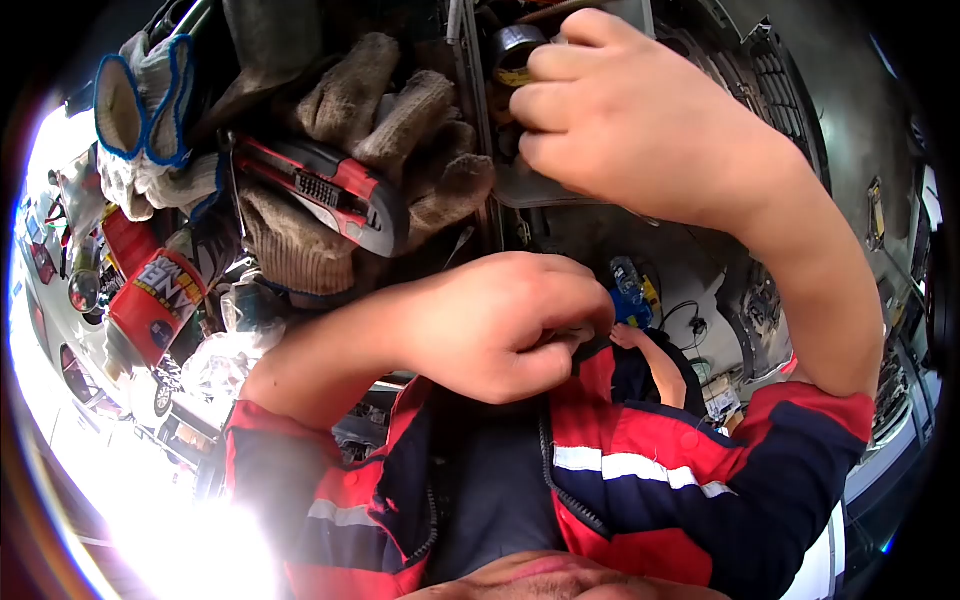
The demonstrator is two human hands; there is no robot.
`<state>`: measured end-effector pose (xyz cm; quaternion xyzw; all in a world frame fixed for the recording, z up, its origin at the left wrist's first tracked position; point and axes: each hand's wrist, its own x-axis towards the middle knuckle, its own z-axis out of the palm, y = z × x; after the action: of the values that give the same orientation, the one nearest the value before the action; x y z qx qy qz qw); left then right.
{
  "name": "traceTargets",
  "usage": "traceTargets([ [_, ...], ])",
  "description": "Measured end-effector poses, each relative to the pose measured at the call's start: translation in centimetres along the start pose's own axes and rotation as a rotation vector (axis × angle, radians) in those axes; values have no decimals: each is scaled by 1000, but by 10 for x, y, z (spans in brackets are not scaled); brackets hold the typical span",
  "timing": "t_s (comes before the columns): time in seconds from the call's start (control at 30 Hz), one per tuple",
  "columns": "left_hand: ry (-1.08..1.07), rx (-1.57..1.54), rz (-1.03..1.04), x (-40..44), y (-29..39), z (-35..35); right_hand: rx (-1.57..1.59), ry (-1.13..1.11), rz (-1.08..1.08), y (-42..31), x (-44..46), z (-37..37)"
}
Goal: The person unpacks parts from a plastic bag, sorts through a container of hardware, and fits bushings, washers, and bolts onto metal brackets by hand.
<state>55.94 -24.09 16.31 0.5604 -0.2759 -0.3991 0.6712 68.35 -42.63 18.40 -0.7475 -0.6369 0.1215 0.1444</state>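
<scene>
Round silver-and-yellow roll (517, 42) at top centre, just beside curled fingers of right hand (610, 110); cannot tell whether fingers clamp anything. Left hand (510, 325) apart from right, fingers curled, contents hidden. Beyond left forearm, red-and-black utility knife (328, 188) on soiled grey-brown knitted gloves (405, 122).

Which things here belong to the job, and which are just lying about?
Probably the job, being nearest the right hand:
tray
apparent tape roll
anything in the curled left hand (can't tell)

Probably just lying about:
utility knife, on brown gloves
blue-trimmed white gloves
red container
</scene>
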Motion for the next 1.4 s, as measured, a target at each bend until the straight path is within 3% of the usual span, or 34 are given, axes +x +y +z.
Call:
traceTargets([
  [0.1, -16, 5, -1, 1, 0, -2, 212, 260, 16, 10, -10, -2],
  [0.23, -4, 2, 8, 1, 0, 0, 104, 745, 45, 31, -35, 25],
  [0.37, -16, 14, 12, 3, 1, -1, 146, 669, 473, -19, -57, -4],
  [0.43, -23, 19, 2, 3, 2, -1, 137, 540, 547, -29, -62, -19],
  [0.47, -26, 21, -4, 3, 2, -1, 90, 474, 452, -27, -66, -21],
  [0.7, -22, 4, 20, 5, 2, 0, 61, 382, 320, -33, -56, -23],
  [1.1, 19, 10, 17, 0, 0, 1, 140, 316, 416, -46, -43, -4],
  [1.4, 14, 11, 23, -1, -3, 1, -84, 416, 593, -30, -6, -2],
])
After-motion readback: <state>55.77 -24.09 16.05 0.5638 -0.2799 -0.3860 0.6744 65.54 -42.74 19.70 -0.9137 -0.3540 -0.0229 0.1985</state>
